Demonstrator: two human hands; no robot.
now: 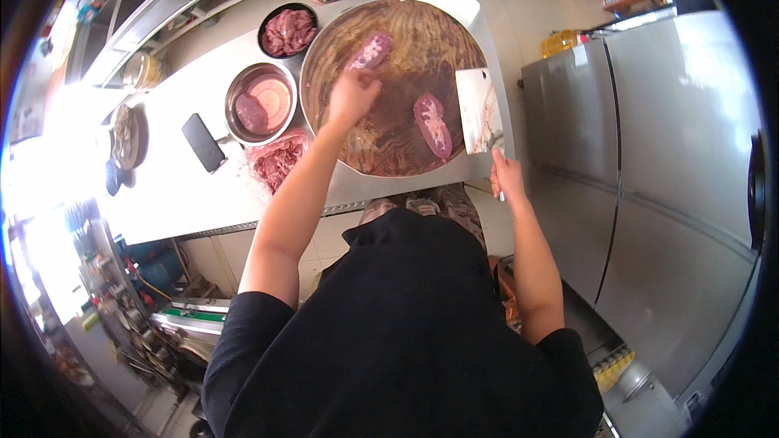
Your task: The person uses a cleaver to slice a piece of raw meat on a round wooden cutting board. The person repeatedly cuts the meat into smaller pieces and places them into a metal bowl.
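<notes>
My right hand (507, 177) grips the handle of a cleaver (478, 111), whose broad, smeared blade is over the right edge of a round wooden chopping block (401, 85). One kidney half (433, 126) lies cut face up near the blade, its white core showing. Farther up the block, at the left, is another kidney half (372, 50) with a pale core. My left hand (355, 95) is at that piece's lower end with fingers curled; whether they pinch it is unclear.
Left of the block stand a black bowl of cut meat (289, 31), a steel bowl (233, 88) holding a whole kidney in reddish liquid, and a plastic bag of meat (277, 164). A phone (203, 143) lies farther left. A steel refrigerator (569, 115) stands at the right.
</notes>
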